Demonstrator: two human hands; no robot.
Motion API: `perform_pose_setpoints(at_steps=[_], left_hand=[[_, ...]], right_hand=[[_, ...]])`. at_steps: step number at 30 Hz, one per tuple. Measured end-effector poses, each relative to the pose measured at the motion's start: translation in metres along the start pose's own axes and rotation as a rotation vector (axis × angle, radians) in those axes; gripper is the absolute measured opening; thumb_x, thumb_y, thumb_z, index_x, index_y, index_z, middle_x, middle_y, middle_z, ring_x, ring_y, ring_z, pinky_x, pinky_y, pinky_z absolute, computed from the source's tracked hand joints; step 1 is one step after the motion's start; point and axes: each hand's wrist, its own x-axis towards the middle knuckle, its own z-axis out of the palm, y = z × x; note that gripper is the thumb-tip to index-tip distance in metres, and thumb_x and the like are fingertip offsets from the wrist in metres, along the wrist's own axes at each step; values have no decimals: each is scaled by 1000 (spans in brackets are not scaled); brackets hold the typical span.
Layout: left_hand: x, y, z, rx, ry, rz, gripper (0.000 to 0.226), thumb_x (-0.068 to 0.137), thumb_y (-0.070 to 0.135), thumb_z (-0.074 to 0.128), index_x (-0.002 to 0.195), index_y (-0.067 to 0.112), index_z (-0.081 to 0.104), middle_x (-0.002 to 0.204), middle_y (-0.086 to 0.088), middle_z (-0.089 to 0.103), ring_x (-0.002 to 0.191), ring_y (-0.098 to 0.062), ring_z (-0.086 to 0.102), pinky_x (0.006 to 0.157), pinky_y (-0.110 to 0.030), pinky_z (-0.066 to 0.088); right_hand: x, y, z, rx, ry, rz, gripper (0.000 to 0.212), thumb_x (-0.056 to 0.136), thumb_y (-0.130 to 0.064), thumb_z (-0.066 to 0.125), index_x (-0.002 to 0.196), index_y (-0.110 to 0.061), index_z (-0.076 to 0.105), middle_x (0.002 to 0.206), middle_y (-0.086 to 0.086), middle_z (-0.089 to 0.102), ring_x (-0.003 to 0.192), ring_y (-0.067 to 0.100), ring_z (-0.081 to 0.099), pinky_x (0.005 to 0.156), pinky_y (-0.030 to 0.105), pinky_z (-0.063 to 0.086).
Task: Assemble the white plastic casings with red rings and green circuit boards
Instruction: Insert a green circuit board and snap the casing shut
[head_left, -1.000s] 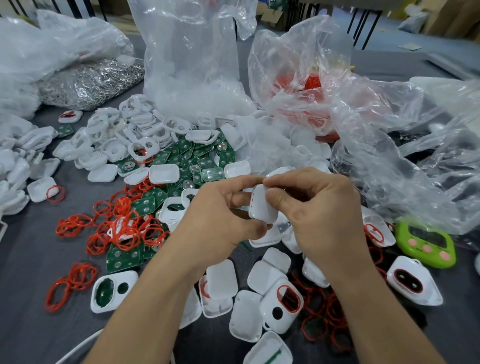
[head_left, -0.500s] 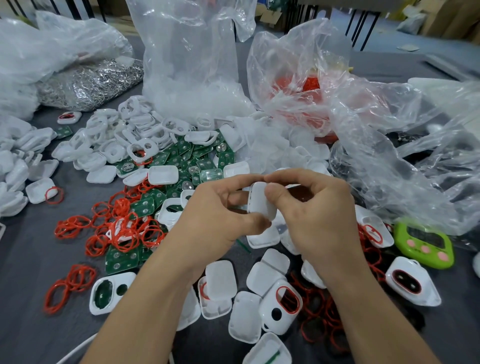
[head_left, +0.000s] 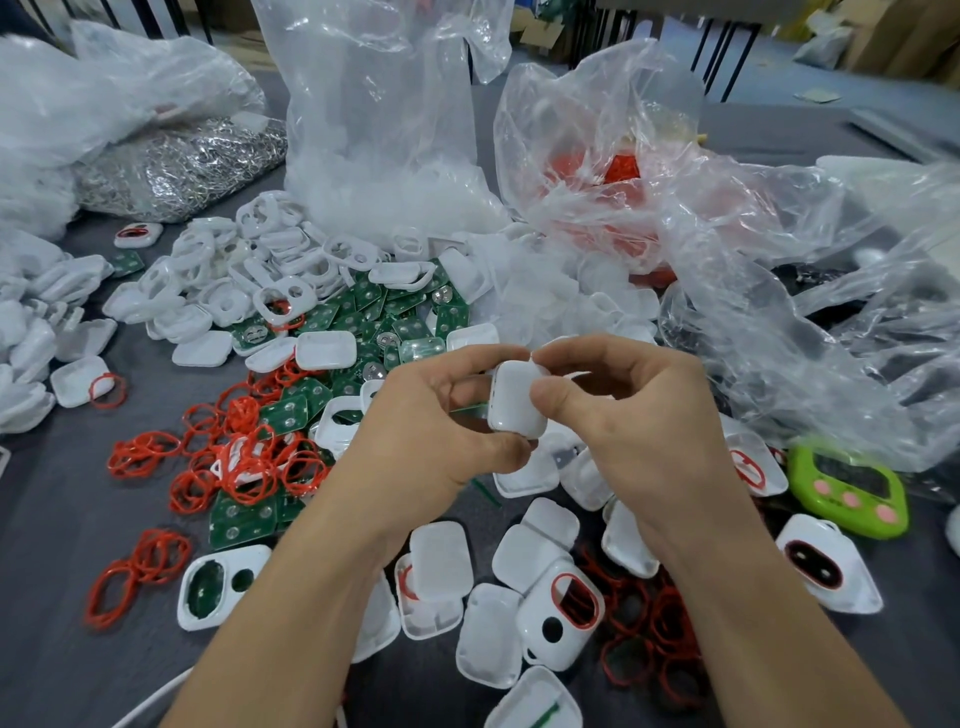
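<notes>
I am holding one white casing (head_left: 517, 400) up in the middle of my view, with the left hand (head_left: 436, 431) and right hand (head_left: 639, 431) both pinching it between thumb and forefinger. Its closed back is facing me, so I cannot tell what is sitting inside. Red rings (head_left: 244, 457) are lying at nine o'clock and green circuit boards (head_left: 363, 312) at eleven. A clear bag (head_left: 623, 182) at one o'clock is blurring its red contents.

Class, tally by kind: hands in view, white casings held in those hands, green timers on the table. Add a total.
hands: 2, left hand and right hand
white casing held in fingers: 1
green timer: 1
total: 4
</notes>
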Motion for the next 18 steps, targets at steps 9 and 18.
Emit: perform_pose_setpoints(at_steps=[9,18], left_hand=[[3,-5,0,-4,27,2,62,72,-21,77,117,21,71,97,-5,80,76,-19,72,76,-35,60],[1,-4,0,-53,13,29,64,73,-25,73,116,22,72,101,1,80,88,-27,77,80,-36,64]], right_hand=[[6,-7,-22,352,-300,114,23,74,2,79,73,-21,80,77,1,74,70,13,66,67,23,54],[18,16,-33,-379,133,107,20,83,-12,75,74,-30,80,49,-12,61,38,4,45,45,23,39]])
